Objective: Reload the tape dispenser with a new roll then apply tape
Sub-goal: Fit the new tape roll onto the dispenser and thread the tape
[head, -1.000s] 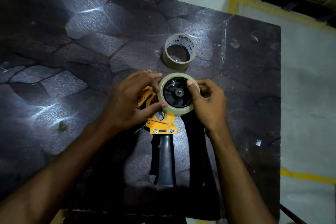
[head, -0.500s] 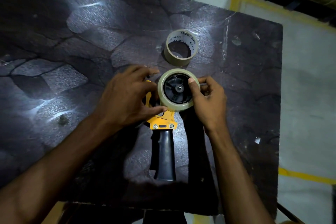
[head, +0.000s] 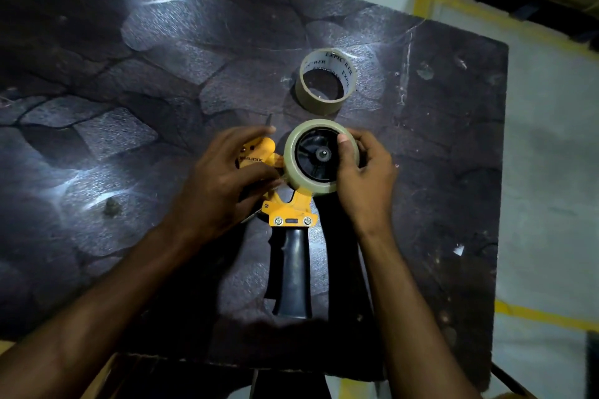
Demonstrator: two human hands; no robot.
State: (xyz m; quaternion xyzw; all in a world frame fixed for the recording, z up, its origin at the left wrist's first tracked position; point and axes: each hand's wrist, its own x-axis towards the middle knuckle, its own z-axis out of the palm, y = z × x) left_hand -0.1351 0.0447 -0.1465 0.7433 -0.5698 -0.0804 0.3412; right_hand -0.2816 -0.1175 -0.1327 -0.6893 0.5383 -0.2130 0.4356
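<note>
Yellow dispenser [head: 285, 210] between both hands, table edge [head: 500, 172] well apart

A yellow tape dispenser [head: 289, 214] lies flat on a dark stone-patterned table [head: 162, 74], its black handle [head: 294, 272] pointing toward the person. A pale tape roll [head: 316, 157] sits on the black hub. The right hand [head: 364, 175] grips the roll's right edge, thumb on its face; the left hand [head: 223, 178] covers the dispenser's yellow front (fingertips touching the roll's left side). An empty printed core [head: 326, 80] stands just beyond.
</note>
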